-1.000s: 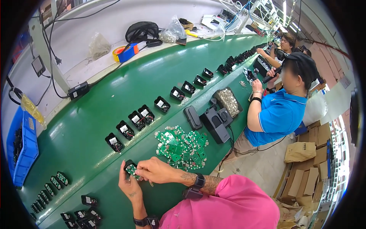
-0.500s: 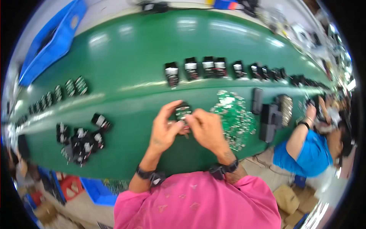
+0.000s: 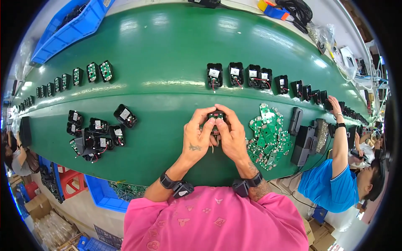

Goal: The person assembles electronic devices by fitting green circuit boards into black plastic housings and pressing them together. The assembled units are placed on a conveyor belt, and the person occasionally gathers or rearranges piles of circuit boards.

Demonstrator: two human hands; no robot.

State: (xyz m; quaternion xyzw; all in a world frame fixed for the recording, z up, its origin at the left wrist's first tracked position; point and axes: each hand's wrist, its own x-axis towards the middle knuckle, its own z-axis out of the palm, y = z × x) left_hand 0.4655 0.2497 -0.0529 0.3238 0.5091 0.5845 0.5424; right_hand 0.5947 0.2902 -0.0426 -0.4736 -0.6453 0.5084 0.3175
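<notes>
Between my two hands is a small black plastic housing with a green circuit board (image 3: 216, 115) set in its top. My left hand (image 3: 195, 137) wraps its left side, and my right hand (image 3: 233, 139) wraps its right side. Both thumbs press side by side on the board, and the fingertips meet around the far edge. Much of the housing is hidden by the fingers. Just right of my right hand lies a loose pile of green circuit boards (image 3: 270, 138). To the left is a cluster of open black housings (image 3: 100, 125) with white parts and thin wires inside.
Open black housings (image 3: 236, 74) form a row at the far right, housings with green boards (image 3: 92, 72) at the far left. Right of the pile are a dark grey device (image 3: 302, 146) and a co-worker's arm (image 3: 340, 142). A blue crate (image 3: 69, 29) stands far left.
My thumbs have come together on the board, where earlier the right fingers were at its near right side. The view has shifted, and the co-worker's arm now reaches to the far row.
</notes>
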